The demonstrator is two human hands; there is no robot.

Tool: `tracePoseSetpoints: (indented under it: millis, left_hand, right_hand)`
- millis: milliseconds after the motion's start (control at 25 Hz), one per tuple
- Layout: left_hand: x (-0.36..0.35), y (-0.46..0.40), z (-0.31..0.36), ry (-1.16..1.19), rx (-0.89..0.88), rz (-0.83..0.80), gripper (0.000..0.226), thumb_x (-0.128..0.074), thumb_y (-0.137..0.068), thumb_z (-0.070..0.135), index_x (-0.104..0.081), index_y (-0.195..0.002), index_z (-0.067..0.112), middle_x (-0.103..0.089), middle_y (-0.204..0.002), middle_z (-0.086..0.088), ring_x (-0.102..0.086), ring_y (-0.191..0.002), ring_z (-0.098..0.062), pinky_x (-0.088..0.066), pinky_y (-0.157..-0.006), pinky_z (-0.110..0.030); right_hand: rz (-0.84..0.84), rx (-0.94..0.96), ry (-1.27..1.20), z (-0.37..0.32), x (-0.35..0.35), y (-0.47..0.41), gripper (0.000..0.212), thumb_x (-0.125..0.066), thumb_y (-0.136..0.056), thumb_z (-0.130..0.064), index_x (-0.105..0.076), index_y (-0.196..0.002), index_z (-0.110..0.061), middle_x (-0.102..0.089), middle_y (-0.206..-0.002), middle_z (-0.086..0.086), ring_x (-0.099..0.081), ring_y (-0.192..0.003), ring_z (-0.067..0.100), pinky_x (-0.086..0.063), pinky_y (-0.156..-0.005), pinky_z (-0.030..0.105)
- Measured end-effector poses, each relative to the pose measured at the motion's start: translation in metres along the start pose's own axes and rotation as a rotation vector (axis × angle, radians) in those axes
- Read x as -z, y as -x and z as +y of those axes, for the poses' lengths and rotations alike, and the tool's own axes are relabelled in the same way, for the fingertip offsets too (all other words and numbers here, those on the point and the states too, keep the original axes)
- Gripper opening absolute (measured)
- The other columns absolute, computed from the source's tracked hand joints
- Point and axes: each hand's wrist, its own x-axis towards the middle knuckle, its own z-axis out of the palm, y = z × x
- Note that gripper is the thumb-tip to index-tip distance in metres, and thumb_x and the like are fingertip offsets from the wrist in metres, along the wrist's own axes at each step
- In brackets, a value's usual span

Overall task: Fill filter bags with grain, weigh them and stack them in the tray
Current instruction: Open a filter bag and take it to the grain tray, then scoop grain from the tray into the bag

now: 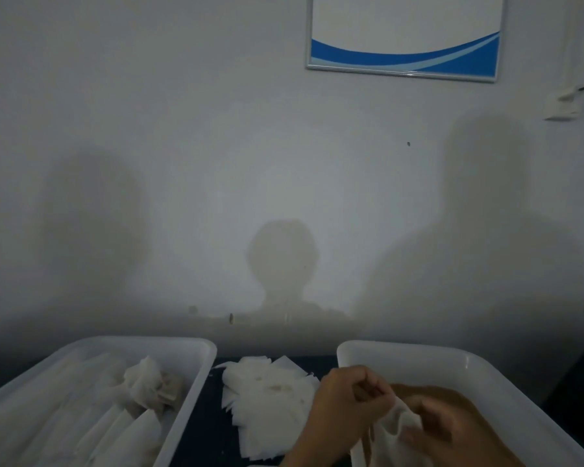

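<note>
while both hands are pinching the bag [393, 439] open, left hand [348, 399] and right hand [449, 429] are hovering directly over the grain [429, 392].

Bag in hand: a thin white filter bag [398, 429], crumpled, held at 5 o'clock over the brown grain [415, 390] in the white plastic tray [452, 360].
Empty bags: loose white stack [267, 402] at 6 o'clock.
Filled bags: white pile [149, 385] at 8 o'clock — inside the left white tray [196, 352].
</note>
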Motion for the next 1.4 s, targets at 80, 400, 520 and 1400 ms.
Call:
tracePoseSetpoints:
  millis: [80,400,520,1400]
  left_hand:
    - [0.025,0.009,0.002,0.004,-0.001,-0.028,0.019,-0.071,-0.082,0.016,-0.067,-0.071,0.031,-0.066,-0.069,0.014,-0.061,-0.067,-0.002,-0.052,-0.065,-0.016]
    - [0.082,0.064,-0.038,0.221,0.207,0.086,0.020,-0.050,-0.097,0.023,-0.062,-0.084,0.014,-0.065,-0.074,0.007,-0.064,-0.072,-0.010,-0.053,-0.068,-0.025]
    - [0.087,0.085,-0.063,0.065,0.213,0.085,0.018,-0.067,-0.086,0.014,-0.059,-0.070,0.016,-0.065,-0.067,0.008,-0.065,-0.066,-0.007,-0.053,-0.063,-0.022]
    - [0.080,0.105,-0.139,0.205,0.471,0.289,0.031,-0.073,-0.081,0.007,-0.055,-0.105,0.008,-0.075,-0.088,-0.002,-0.071,-0.083,-0.014,-0.056,-0.077,-0.026]
  right_hand:
    - [-0.058,0.101,0.259,-0.024,-0.008,-0.007,0.028,-0.063,-0.068,-0.069,-0.068,-0.086,-0.048,-0.072,-0.088,-0.009,-0.064,-0.081,0.000,-0.050,-0.086,0.036]
    - [-0.040,-0.031,-0.034,-0.042,-0.095,-0.017,0.020,-0.051,-0.097,-0.023,-0.069,-0.089,-0.019,-0.069,-0.087,0.009,-0.065,-0.085,0.022,-0.052,-0.081,0.037]
    - [0.025,-0.071,-0.064,-0.028,-0.123,-0.020,0.022,-0.050,-0.098,-0.022,-0.069,-0.092,-0.012,-0.069,-0.087,0.011,-0.065,-0.084,0.023,-0.052,-0.079,0.037]
    - [-0.025,-0.017,-0.115,0.061,-0.166,-0.024,0.033,-0.050,-0.096,-0.006,-0.048,-0.122,-0.027,-0.068,-0.109,-0.012,-0.061,-0.104,-0.002,-0.041,-0.090,0.008]
